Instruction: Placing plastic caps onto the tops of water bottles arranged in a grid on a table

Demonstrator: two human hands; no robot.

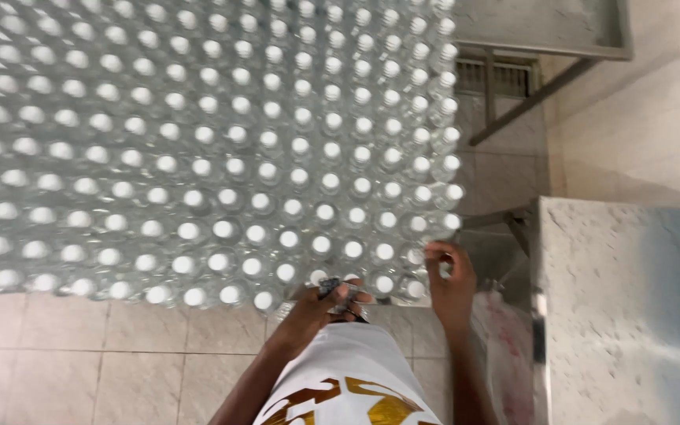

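Standing at the near right corner of the massed capped bottles (198,149): right hand (452,285) fingers pinch an edge bottle (434,260); left hand (320,308) grips a small dark object (332,288). Progress indeterminable.

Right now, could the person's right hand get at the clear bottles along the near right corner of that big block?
Probably yes: the right hand is already at the corner bottles, fingers on them, with nothing between.
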